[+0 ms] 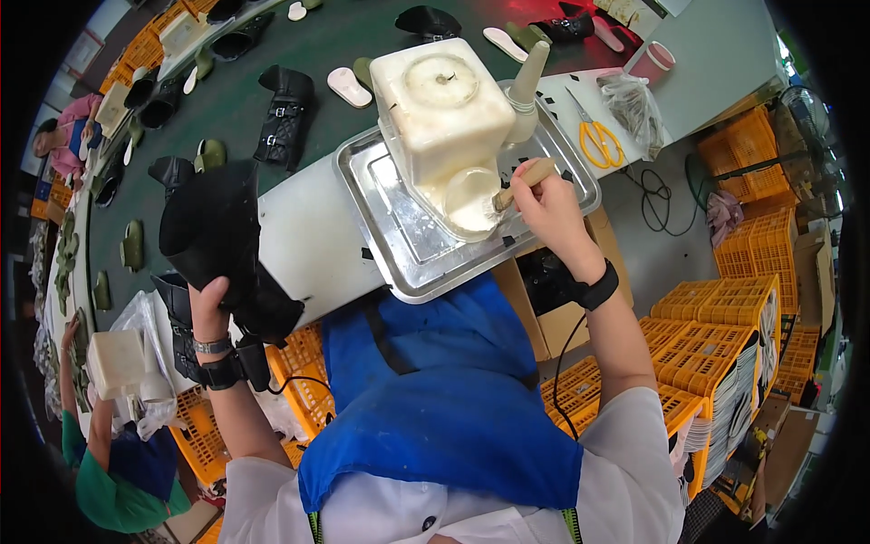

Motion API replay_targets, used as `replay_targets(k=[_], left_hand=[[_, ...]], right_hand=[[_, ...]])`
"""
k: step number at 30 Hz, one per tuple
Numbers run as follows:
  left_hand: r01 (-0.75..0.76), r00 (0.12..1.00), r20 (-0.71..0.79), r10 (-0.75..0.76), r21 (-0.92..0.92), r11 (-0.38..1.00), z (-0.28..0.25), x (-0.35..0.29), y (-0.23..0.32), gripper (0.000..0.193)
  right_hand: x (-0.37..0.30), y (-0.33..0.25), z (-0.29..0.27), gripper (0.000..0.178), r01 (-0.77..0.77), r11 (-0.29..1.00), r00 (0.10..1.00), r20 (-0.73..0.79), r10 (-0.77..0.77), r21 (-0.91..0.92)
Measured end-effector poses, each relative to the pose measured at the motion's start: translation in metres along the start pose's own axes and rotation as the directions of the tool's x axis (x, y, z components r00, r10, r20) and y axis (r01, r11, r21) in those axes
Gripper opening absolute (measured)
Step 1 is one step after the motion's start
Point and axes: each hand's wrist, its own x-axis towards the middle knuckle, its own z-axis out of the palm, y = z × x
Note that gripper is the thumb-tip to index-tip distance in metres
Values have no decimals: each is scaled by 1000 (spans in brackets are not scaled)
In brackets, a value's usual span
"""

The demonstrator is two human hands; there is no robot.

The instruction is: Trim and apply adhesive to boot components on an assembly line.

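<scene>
My left hand [210, 313] is closed around a black boot [213, 218], its wide shaft opening turned up toward me. The boot's lower part hangs to the right of my wrist. Between the fingers of my right hand [550, 207] is the wooden handle of a brush [528, 182]. Its bristles touch the white liquid in the round mouth of a glue container [444, 100]. The container is a block-shaped, whitish plastic jug standing on a metal tray [412, 288]. Beside it rises a pale squeeze bottle [526, 95] with a long nozzle.
Yellow-handled scissors [598, 143] and a clear plastic bag [632, 113] lie right of the tray. A green conveyor belt [317, 195] carries boots, green shoe forms and pale insoles [349, 87]. Orange crates [716, 308] stack at the right. Co-workers [77, 136] sit at the left.
</scene>
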Motion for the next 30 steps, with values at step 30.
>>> replay_targets(k=[30], left_hand=[[731,137,968,-209,44,681,119,42,-5,86]], right_hand=[[34,-60,-21,18,-95,830,967,250,-55,550]])
